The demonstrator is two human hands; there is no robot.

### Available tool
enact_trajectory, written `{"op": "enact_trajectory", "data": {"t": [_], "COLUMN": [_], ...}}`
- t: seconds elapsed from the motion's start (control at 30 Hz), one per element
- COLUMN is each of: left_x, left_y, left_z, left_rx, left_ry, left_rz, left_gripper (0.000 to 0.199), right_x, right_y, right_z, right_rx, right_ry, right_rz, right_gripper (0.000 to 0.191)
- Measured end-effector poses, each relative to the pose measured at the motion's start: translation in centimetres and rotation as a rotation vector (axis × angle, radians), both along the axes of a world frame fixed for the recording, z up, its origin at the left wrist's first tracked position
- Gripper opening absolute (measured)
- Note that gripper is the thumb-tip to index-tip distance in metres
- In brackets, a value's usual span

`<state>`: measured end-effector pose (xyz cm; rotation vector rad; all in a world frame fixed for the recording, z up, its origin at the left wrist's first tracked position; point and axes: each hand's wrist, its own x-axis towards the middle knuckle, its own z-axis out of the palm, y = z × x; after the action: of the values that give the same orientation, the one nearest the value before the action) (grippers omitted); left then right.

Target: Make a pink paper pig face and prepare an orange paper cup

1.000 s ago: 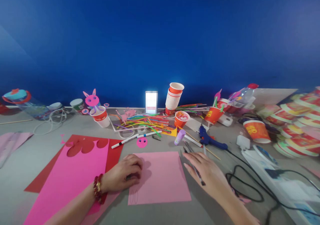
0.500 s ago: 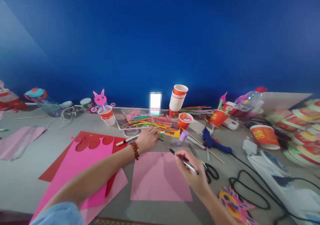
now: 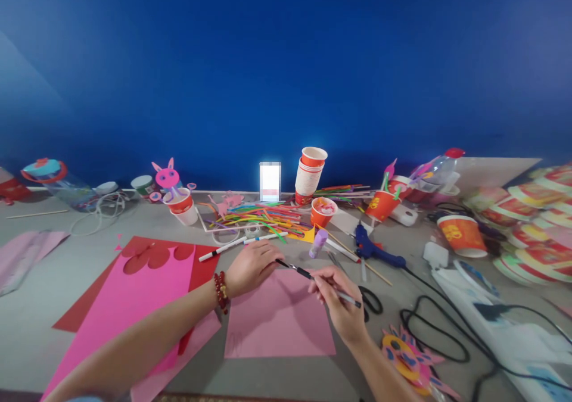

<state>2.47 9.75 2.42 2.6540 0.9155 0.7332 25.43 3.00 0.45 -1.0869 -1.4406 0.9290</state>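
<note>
My right hand (image 3: 342, 301) is closed around a pen (image 3: 324, 283) with a black grip and pale barrel, its tip pointing left. Between the fingertips of my left hand (image 3: 254, 265) is a small black pen cap (image 3: 282, 263), close to the pen tip; whether they touch I cannot tell. Both hands are over a light pink paper sheet (image 3: 281, 324) that has faint pencil-like marks at its lower left. A white marker (image 3: 223, 250) lies just beyond my left hand. Scissors (image 3: 370, 302) lie partly hidden behind my right hand.
Bright pink paper (image 3: 147, 307) with scalloped cutouts overlaps red paper (image 3: 75, 309) on the left. Colourful pipe cleaners (image 3: 263, 216), stacked paper cups (image 3: 309, 175) and a lit phone screen (image 3: 270, 181) stand or lie at the back. Rightward are a blue glue gun (image 3: 378, 253), cables and a power strip (image 3: 482, 318).
My left hand has come back from the pipe cleaners toward the pen, bringing the black cap up to its tip. The view has shifted slightly to the right.
</note>
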Motion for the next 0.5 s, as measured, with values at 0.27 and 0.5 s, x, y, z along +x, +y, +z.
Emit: {"op": "enact_trajectory", "data": {"t": [0.27, 0.5], "left_x": [1.1, 0.9], "left_y": [-2.2, -3.7], "left_z": [1.1, 2.1], "left_rx": [-0.123, -0.239], "left_ry": [0.024, -0.038], "left_rz": [-0.016, -0.005], "left_gripper": [0.019, 0.015], "right_x": [-0.5, -1.6], "right_y": [-0.4, -0.7], "right_z": [-0.1, -0.6], "right_rx": [-0.157, -0.266], "right_ry": [0.154, 0.401], "right_rz": [0.109, 0.104], "right_gripper": [0.022, 0.019]}}
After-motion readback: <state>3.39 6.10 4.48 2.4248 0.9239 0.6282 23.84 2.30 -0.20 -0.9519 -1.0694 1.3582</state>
